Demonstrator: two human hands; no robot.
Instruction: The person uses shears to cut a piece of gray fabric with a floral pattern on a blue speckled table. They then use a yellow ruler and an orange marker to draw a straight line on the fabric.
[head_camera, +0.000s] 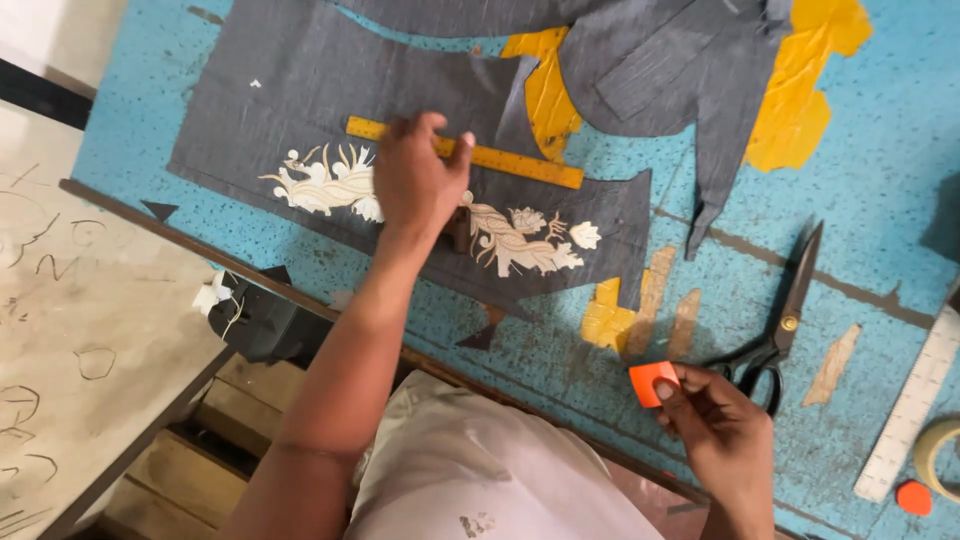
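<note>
Blue table (880, 130): grey cloth (300, 90) is being pinned under ruler (500, 158) by left hand (415, 180), pressed flat. Orange chalk (650, 382) at 5 o'clock is being pinched by right hand (715, 420). No chalk line visible yet; scissors (785, 325) untouched.

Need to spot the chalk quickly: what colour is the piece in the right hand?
Orange chalk, pinched in the right hand; head view shows it.
</note>
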